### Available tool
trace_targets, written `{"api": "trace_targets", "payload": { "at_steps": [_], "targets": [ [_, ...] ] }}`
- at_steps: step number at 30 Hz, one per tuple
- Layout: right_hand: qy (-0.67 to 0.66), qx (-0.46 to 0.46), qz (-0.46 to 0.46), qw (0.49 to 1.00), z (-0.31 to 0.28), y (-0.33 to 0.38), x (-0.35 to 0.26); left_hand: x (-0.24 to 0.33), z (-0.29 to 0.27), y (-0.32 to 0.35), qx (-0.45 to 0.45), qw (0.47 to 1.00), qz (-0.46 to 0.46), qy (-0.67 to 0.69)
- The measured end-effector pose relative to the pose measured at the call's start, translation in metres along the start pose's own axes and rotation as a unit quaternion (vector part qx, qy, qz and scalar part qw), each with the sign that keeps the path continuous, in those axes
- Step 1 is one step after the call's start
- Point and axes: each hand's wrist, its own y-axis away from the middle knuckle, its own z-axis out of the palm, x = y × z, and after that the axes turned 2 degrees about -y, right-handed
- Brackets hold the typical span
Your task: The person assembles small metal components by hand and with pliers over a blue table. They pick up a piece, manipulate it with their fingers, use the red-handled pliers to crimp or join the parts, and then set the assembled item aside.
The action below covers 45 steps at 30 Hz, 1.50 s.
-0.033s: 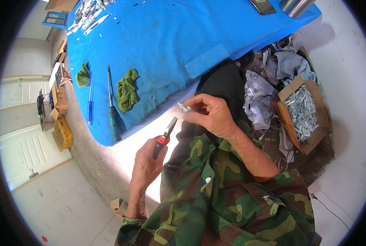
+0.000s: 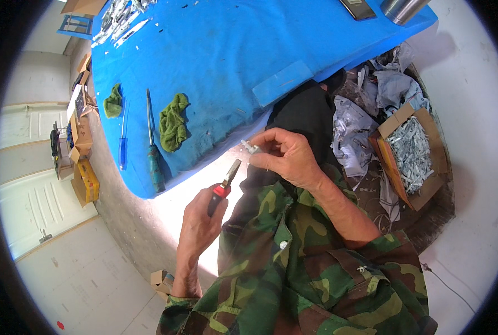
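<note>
Blue table (image 2: 271, 39): fills the upper middle of the view, its near edge curving just above both hands; pale floor lies below and to the left of that edge

Cardboard box (image 2: 425, 120): on the ground at the person's right, open, heaped with small silvery metal pieces; crumpled grey paper beside it

Green rag (image 2: 173, 125): bunched on the table near its edge, well left of the hands; a smaller green rag lies farther left

Green-handled screwdriver (image 2: 153, 146): flat on the table, long axis running away from the person, handle at the edge; a blue-handled one lies parallel just to its left

Right hand (image 2: 285, 156): raised in front of the chest, thumb and fingertips pinched shut on the small metal part, remaining fingers curled

Left hand (image 2: 199, 223): lower and to the left, closed round the handle of the red-handled tool

Red-handled tool (image 2: 222, 187): long axis slants up and to the right; its dark tip points toward the part and stops short of it, a small gap between

Small metal part (image 2: 250, 147): silvery, juts left from the right fingertips, up and right of the tool tip; right hand nearer, holding it

Room: open air between the hands; table edge close above
</note>
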Motion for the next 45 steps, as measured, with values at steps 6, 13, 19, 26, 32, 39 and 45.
{"api": "trace_targets", "payload": {
  "at_steps": [6,13,19,26,32,39,45],
  "targets": [
    [-0.018,-0.014,0.015,1.0,-0.001,0.0,0.003,0.002,0.007,-0.003,0.024,0.999,-0.015,0.046],
    [-0.005,-0.017,0.012,1.0,0.0,0.0,0.001,0.009,0.007,-0.009,0.075,0.983,0.098,-0.133],
    [-0.024,-0.01,0.013,1.0,0.001,0.0,0.002,0.014,0.008,-0.008,0.045,0.994,0.008,-0.103],
    [-0.022,-0.005,0.014,1.0,0.003,0.0,0.004,0.0,0.018,-0.009,0.091,0.993,0.048,-0.06],
    [-0.02,0.003,0.009,1.0,0.004,0.0,0.005,0.002,0.021,-0.013,0.126,0.975,0.09,-0.158],
    [-0.027,-0.003,0.039,0.999,0.006,0.002,-0.006,0.008,0.022,-0.012,0.119,0.965,0.05,-0.23],
    [-0.024,-0.001,0.021,0.999,0.005,0.001,-0.001,0.007,0.022,-0.013,0.129,0.958,0.069,-0.247]
  ]
}}
